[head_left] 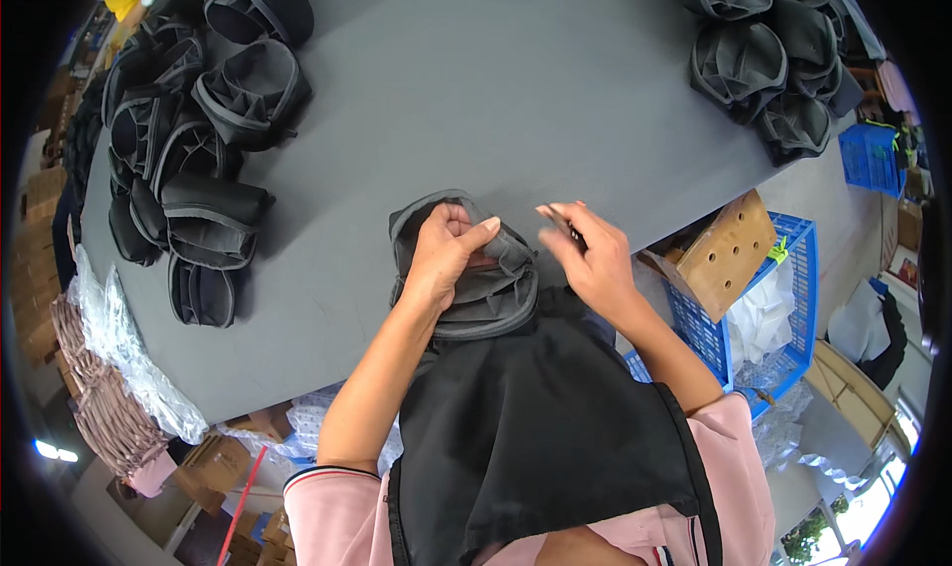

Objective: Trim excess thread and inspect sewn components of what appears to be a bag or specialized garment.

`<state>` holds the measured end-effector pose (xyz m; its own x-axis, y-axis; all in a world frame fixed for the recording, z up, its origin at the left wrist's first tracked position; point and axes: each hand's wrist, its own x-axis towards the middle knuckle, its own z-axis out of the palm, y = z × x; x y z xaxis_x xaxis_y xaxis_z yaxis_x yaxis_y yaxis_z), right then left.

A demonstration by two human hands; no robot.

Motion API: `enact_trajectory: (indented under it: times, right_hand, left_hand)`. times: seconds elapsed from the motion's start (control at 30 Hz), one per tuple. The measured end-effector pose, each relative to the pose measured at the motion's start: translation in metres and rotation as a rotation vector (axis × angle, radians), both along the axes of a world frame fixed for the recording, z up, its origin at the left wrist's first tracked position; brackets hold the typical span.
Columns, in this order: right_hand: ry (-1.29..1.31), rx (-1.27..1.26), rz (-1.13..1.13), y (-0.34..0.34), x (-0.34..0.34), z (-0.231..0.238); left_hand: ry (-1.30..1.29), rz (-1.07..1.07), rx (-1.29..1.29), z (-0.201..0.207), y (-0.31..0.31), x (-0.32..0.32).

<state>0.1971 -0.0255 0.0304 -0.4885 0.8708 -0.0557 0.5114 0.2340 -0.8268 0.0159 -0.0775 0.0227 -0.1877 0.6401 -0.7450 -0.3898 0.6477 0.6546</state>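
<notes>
Left hand (438,259) pinches black pouch (486,316); right hand (595,256) clasps dark tool (568,231). Pouch mouth up, long axis far-left to near-right.

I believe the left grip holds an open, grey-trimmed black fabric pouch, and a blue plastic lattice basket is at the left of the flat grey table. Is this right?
Not quite: the head view shows the blue plastic lattice basket at the right of the flat grey table, not the left. The left grip holds the open, grey-trimmed black fabric pouch.

The left hand (443,254) pinches 1 black pouch (491,320); the right hand (595,256) holds a small dark object (568,229) nearby.
</notes>
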Motion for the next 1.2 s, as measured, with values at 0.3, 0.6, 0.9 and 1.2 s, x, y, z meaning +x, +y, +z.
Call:
enact_trajectory:
  times: [0.3, 0.6, 0.9, 1.2]
  right_hand:
    - [-0.08, -0.026, 0.256, 0.014, 0.01, 0.007]
    - [-0.063, -0.04, 0.396, 0.035, 0.011, 0.001]
    - [-0.102, 0.208, 0.512, 0.04, 0.004, 0.004]
    - [-0.071, 0.281, 0.54, 0.043, 0.002, 0.005]
  left_hand:
    - [-0.008, -0.035, -0.014, -0.003, 0.004, 0.002]
    - [-0.003, -0.039, -0.01, -0.005, 0.003, 0.001]
    - [-0.015, -0.038, -0.017, -0.007, 0.004, 0.0]
    - [-0.019, -0.036, -0.013, -0.008, 0.004, 0.0]
